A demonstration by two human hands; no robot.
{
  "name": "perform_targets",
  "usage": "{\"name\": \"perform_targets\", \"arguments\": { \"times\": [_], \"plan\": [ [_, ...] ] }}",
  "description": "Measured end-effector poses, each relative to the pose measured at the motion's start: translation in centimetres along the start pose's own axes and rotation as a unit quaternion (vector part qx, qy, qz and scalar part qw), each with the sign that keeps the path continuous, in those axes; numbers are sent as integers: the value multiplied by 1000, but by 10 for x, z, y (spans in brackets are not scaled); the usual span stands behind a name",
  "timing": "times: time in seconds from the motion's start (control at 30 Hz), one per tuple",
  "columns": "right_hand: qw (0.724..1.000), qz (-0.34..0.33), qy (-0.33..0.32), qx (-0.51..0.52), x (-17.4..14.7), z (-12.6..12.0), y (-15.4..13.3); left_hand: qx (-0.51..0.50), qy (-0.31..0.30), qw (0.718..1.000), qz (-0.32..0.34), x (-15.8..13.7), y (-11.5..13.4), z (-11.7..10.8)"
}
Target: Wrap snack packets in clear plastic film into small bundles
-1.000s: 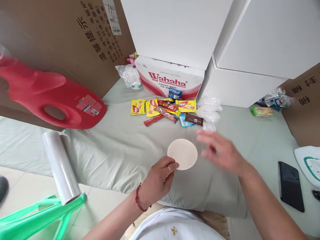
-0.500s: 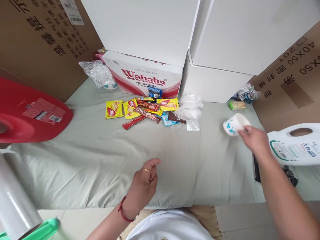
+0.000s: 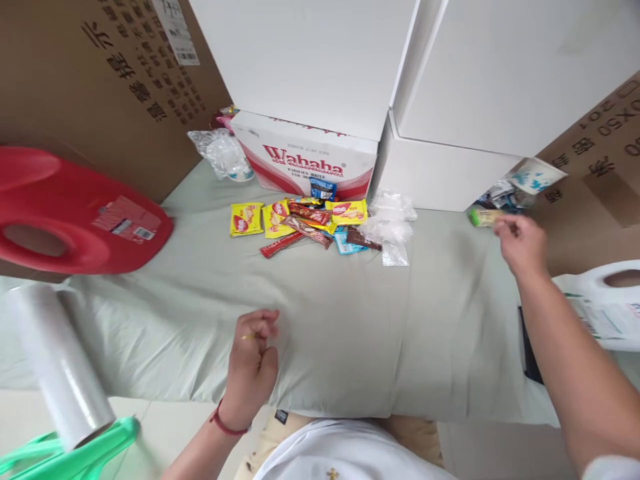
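Note:
My left hand (image 3: 254,360) hovers above the front of the cloth-covered surface, fingers loosely curled, thumb apart, holding nothing. My right hand (image 3: 523,243) reaches to the back right with fingers bent and slightly apart. Its fingertips overlap the end of a small green-and-yellow packet (image 3: 484,217); whether they touch it is unclear. Beyond the fingers, a white paper cup (image 3: 537,175) with blue print is tilted over crumpled wrappers (image 3: 500,195) in the corner, out of my grasp. Several snack packs, including a yellow wafer pack (image 3: 246,219) and a brown bar (image 3: 309,231), lie in the middle.
Clear plastic packaging (image 3: 393,217) lies right of the snacks. A Wahaba-style printed carton (image 3: 305,157) and white boxes (image 3: 460,173) stand behind. A red jug (image 3: 125,233) and film roll (image 3: 63,367) are left; a white jug (image 3: 607,307) and dark flat object (image 3: 530,350) are right.
The paper cup has left my right hand and is now in the back right corner. My right hand has moved farther back; my left hand has shifted left. The view has shifted slightly.

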State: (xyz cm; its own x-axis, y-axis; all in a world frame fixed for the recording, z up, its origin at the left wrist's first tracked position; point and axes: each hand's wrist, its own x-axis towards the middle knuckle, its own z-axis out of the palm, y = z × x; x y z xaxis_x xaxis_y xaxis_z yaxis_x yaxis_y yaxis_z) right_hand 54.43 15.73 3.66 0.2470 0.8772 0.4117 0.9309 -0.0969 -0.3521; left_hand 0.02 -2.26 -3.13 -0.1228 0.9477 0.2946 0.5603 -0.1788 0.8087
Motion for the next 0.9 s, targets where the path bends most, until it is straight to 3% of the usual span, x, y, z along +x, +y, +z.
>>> {"name": "perform_targets", "arguments": {
  "times": [0.13,0.27,0.37,0.47,0.53,0.73,0.9],
  "plan": [
    [992,55,-86,68,-112,28,4,44,23,999,19,59,-24,-11],
    [991,69,-96,58,-169,46,3,140,79,986,-49,157,-53,-22],
    [997,41,-57,29,-184,55,-10,228,93,967,-70,237,-75,-25],
    [999,18,-36,-9,-189,57,-22,276,21,957,-89,299,-96,-22],
    [999,14,-34,-18,-189,57,-25,283,7,955,-89,327,-108,-18],
    [999,19,-32,-33,-189,58,-21,263,45,959,-92,373,-134,-8],
    [998,17,-28,-46,-189,58,-23,237,38,965,-106,392,-143,2]
  ]
}}
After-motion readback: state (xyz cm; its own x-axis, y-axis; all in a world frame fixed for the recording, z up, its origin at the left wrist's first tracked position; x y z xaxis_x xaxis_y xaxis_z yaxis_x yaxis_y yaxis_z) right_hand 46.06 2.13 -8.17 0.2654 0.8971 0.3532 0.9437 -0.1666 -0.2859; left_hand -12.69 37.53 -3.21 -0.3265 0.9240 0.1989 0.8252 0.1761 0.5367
